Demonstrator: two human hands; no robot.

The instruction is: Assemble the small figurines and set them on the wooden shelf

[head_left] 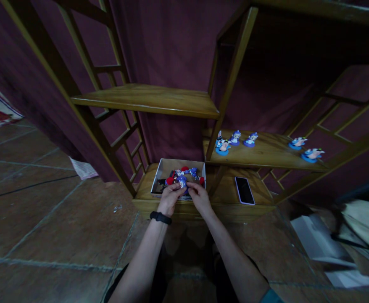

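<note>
At the near edge, two bare forearms reach forward from below, a teal sleeve (271,296) showing on the right one and a black wristband (161,217) circling the left wrist. Beyond them the left hand (171,197) and the right hand (198,197) meet, and their grip is closed: the fingertips of both are on a small purple-and-white figurine (182,181), held between them above the front part of a shallow open cardboard box (165,166) with pale walls. Inside the box, just past the fingers, lies a jumble of small red, purple, white and black figures (171,180), too crowded and blurred to tell apart. The box rests on the low brown wooden ledge (143,185) of a display rack; to its right on that same level, apart from it, a dark-screened phone with a lilac edge (244,190) lies flat. Farther up on the right, a polished wooden shelf (271,151) carries two purple-and-white figures (251,139) near its left end, beside a pink-and-blue figure on a round blue base (222,147) that partly hides another; two similar pink-and-blue figures (312,155) stand near the right end. Behind the rack hangs a maroon curtain (172,46).
</note>
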